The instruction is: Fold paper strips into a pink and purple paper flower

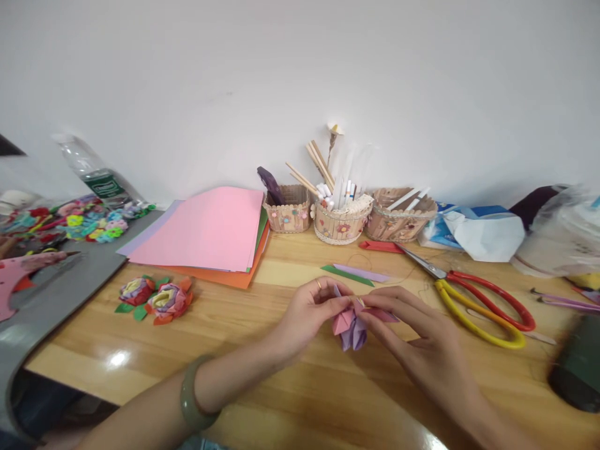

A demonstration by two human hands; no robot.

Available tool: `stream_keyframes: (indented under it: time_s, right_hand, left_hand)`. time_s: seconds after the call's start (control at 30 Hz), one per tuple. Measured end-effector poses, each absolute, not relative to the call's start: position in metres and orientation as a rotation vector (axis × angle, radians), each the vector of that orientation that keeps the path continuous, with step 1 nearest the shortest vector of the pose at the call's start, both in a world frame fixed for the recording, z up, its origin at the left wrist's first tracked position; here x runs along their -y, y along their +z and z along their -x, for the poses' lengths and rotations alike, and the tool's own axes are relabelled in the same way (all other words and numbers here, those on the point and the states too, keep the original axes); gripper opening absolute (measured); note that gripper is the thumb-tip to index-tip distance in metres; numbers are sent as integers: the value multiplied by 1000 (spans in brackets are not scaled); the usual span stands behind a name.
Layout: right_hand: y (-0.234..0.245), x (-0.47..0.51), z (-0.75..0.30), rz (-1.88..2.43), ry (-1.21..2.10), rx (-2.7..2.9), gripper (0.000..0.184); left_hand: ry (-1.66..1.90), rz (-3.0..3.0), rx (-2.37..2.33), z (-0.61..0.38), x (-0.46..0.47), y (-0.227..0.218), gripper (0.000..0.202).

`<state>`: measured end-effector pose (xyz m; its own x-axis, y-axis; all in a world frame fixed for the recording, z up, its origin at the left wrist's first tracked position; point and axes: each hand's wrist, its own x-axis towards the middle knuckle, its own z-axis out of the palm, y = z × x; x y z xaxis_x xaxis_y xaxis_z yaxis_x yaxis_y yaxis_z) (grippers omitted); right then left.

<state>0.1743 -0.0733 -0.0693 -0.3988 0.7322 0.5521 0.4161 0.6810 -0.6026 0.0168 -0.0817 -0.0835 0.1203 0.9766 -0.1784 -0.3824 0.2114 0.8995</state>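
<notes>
Both my hands meet over the middle of the wooden table, pinching a small folded paper piece in pink and lilac. My left hand grips its left side with thumb and fingers closed; a ring shows on one finger and a green bangle sits on that wrist. My right hand holds the right side, fingertips pressed on a pink flap. The piece hangs just above the tabletop.
Two finished paper flowers lie at left beside a stack of coloured paper. Three stick-built baskets with pens stand at the wall. Large scissors lie right, paper strips behind my hands, a dark object far right.
</notes>
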Motion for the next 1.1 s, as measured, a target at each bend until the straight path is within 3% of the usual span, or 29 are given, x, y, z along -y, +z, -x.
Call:
stream_keyframes:
  time_s: [0.43,1.1]
  right_hand:
    - [-74,70,-176,932,348,2038,11]
    - [-73,72,-177,903,317,2046,4]
  left_hand:
    - [1272,-1152,-1130,-16,90,-86,15]
    - [1293,-1239,-1005,-15,90,-88,13]
